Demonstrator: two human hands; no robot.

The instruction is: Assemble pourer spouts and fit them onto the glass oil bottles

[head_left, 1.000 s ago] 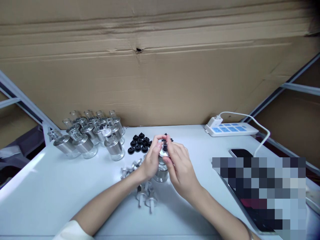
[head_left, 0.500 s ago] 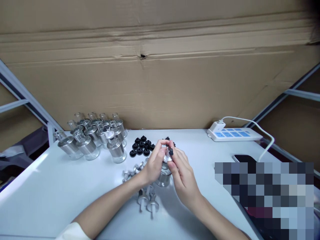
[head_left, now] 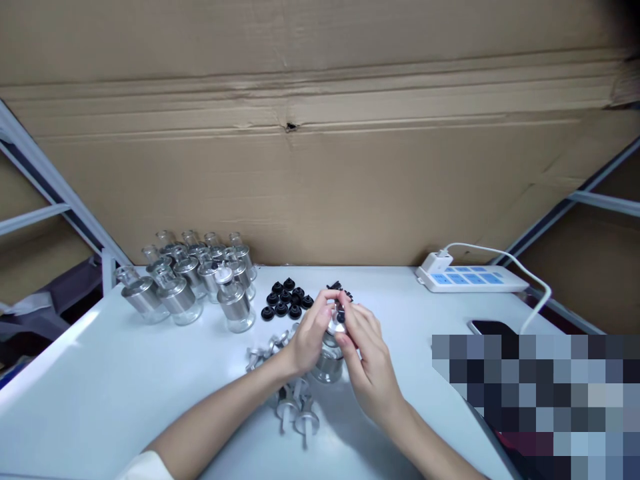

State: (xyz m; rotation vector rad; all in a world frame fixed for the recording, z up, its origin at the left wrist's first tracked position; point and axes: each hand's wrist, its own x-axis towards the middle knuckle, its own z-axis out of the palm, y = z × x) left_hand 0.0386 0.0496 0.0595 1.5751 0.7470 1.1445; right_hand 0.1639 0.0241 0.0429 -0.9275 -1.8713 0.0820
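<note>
In the middle of the table a glass bottle with a steel band (head_left: 327,369) stands upright between my hands. A silver metal top (head_left: 335,327) with a small black piece (head_left: 341,317) sits at its mouth. My left hand (head_left: 310,340) is closed around the top from the left, fingertips meeting those of the other hand. My right hand (head_left: 373,360) grips it from the right, thumb against the rim. The fingers partly hide the top, so how it is seated cannot be made out. Loose silver tops with stems (head_left: 307,421) lie near my left wrist, partly behind the forearm.
Several steel-banded glass bottles (head_left: 180,303) stand back left; one nearer bottle (head_left: 236,310) wears a silver top. Black round stoppers (head_left: 281,309) and small black pieces (head_left: 334,285) lie behind my hands. At right are a power strip (head_left: 475,287), white cable (head_left: 537,310) and phone (head_left: 493,326).
The whole view has shifted slightly, with everything a little lower in the picture. My hands stay on the silver top, and its black piece has turned a little.
</note>
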